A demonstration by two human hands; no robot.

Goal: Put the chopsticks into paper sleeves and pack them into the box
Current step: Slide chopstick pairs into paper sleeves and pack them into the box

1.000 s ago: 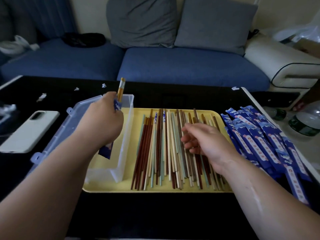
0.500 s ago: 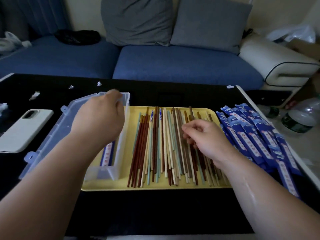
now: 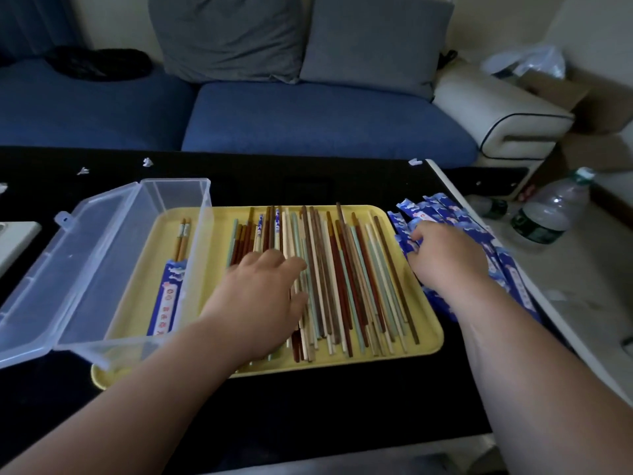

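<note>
Many loose chopsticks [image 3: 342, 269] in brown, cream and pale green lie side by side on a yellow tray [image 3: 430, 341]. My left hand [image 3: 263, 296] rests flat on their left part, fingers stretched out. A clear plastic box [image 3: 202, 214] stands open over the tray's left end, its lid [image 3: 68, 269] folded out to the left. Inside it lies one sleeved pair of chopsticks [image 3: 171, 286], tips poking out of the blue sleeve. A pile of blue paper sleeves [image 3: 445, 214] lies right of the tray. My right hand [image 3: 445, 258] is on that pile with bent fingers; whether it pinches a sleeve is hidden.
The tray and box sit on a black table [image 3: 308, 399] with small white paper scraps [image 3: 147, 162] near its far edge. A white phone [image 3: 17, 241] lies at the far left. A water bottle [image 3: 548, 214] stands on the floor to the right. A blue sofa [image 3: 308, 121] is behind.
My left hand let the sleeved pair go into the box and moved right onto the loose chopsticks. My right hand left the chopsticks and went right to the sleeve pile.
</note>
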